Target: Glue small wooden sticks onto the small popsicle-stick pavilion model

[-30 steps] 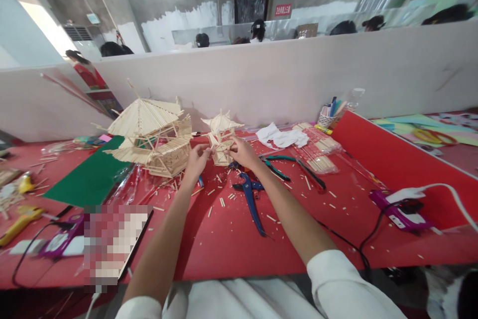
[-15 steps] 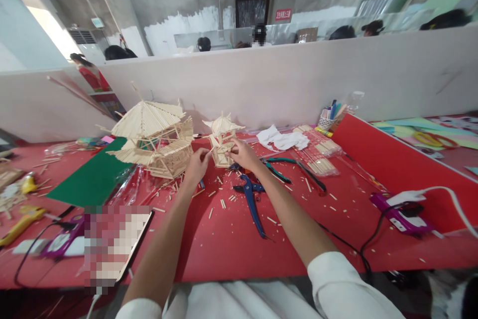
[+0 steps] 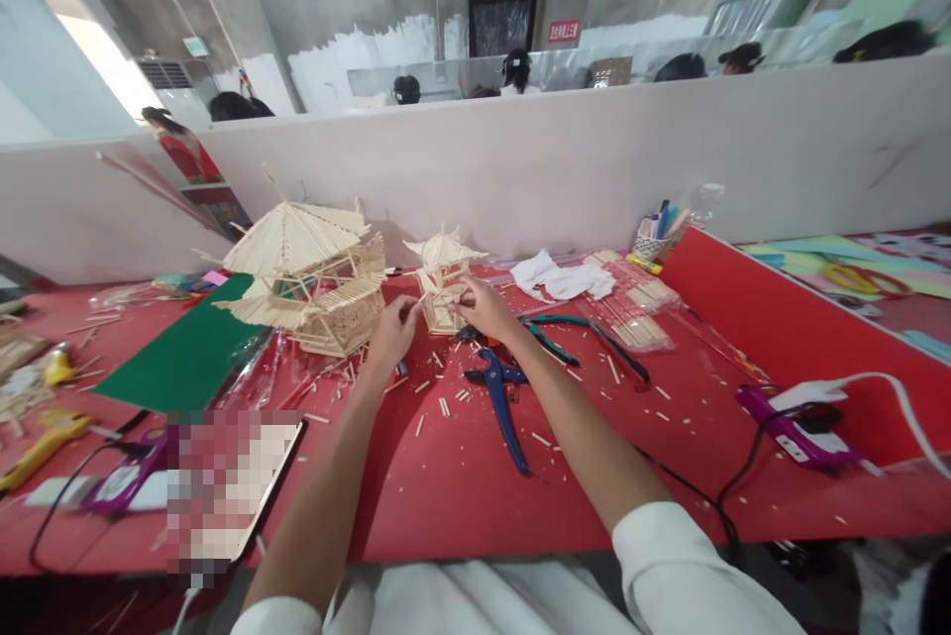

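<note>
A small pavilion model (image 3: pixel 444 254) made of thin wooden sticks stands upright on the red table between my hands. At its left side is my left hand (image 3: pixel 393 326), thumb and forefinger pinched close to the model; what they hold is too small to make out. On the other side, my right hand (image 3: pixel 484 308) pinches what looks like a thin wooden stick against the model's front. A larger stick pavilion (image 3: pixel 297 239) with a layered roof stands to the left. Blue-handled cutters (image 3: pixel 501 402) lie below my right hand, beside green-handled pliers (image 3: pixel 557 326).
Cut stick bits are scattered over the red table (image 3: pixel 461 506). Bundled sticks (image 3: pixel 631 308), a white cloth (image 3: pixel 561 276) and a pen holder (image 3: pixel 654 239) stand at the back right. A tablet (image 3: pixel 253 496), a green board (image 3: pixel 178 358) and a power strip (image 3: pixel 802 427) flank me.
</note>
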Tool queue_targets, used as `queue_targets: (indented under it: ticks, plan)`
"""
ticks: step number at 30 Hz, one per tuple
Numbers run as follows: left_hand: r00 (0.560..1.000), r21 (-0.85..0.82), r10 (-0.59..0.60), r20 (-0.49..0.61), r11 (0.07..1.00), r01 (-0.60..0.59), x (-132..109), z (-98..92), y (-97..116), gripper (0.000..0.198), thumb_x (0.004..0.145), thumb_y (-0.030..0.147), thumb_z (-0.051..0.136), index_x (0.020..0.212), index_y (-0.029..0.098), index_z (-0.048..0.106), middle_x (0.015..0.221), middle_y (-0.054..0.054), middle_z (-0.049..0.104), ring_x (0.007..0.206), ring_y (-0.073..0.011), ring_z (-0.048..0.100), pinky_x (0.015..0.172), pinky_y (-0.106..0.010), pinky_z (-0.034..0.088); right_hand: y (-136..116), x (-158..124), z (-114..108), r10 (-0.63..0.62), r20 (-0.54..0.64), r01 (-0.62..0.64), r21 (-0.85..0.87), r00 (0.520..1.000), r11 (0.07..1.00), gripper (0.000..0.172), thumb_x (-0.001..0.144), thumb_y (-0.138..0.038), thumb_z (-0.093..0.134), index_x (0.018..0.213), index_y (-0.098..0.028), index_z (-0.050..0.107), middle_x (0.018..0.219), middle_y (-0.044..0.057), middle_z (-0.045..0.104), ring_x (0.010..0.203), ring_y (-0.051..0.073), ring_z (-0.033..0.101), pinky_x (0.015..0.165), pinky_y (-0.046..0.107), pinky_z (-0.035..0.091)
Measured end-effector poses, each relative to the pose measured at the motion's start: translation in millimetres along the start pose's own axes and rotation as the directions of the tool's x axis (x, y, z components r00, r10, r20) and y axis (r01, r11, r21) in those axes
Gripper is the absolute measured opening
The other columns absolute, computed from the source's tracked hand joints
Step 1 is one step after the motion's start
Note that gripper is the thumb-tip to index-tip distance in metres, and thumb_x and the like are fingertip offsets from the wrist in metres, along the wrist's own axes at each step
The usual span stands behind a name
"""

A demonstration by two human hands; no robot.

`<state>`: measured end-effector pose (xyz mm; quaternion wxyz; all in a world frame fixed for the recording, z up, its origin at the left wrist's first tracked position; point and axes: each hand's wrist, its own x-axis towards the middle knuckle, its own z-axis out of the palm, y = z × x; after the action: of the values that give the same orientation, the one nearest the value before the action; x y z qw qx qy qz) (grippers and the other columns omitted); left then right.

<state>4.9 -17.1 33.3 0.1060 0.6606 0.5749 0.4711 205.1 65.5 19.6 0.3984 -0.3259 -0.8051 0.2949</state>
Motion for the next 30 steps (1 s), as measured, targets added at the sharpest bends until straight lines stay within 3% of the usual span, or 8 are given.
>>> queue_targets:
  ticks: [10,26,30]
  plan:
    - [1.000,-0.034,-0.017,0.006,0.999,0.017,0,2.8,-9,0.021,0.090,0.034,0.054,0.098,0.018,0.066,0.097,-0.009,0.073,0.089,-0.0217,0.067,0.086,-0.034,0.050,3,-1,-6,-0.018,0.055,0.015,0.063,0.998,0.998,0.061,0.082,-0.018,0.068,0.139,-0.018,0.046,0.094,0.005,0.073,0.086,0.017,0.070,0.080,0.029,0.053]
    - [1.000,0.050,-0.003,-0.004,0.999,0.003,2,4.4,-7,0.027,0.095,0.034,0.048,0.099,0.017,0.069,0.094,-0.007,0.074,0.084,-0.0197,0.066,0.082,-0.031,0.049,11,1,-3,-0.076,0.046,0.074,0.054,0.996,0.996,0.054,0.085,-0.014,0.064,0.137,-0.021,0.048,0.093,0.005,0.072,0.089,0.019,0.070,0.081,0.031,0.053]
    - [1.000,0.057,0.008,0.019,0.998,-0.009,0,4.5,-6,0.026,0.093,0.035,0.051,0.099,0.017,0.069,0.098,-0.008,0.074,0.090,-0.0209,0.068,0.086,-0.032,0.049,12,0,-2,-0.069,0.028,0.068,0.034,0.997,0.997,0.051,0.085,-0.014,0.063,0.134,-0.022,0.050,0.092,0.005,0.071,0.089,0.020,0.070,0.083,0.033,0.053]
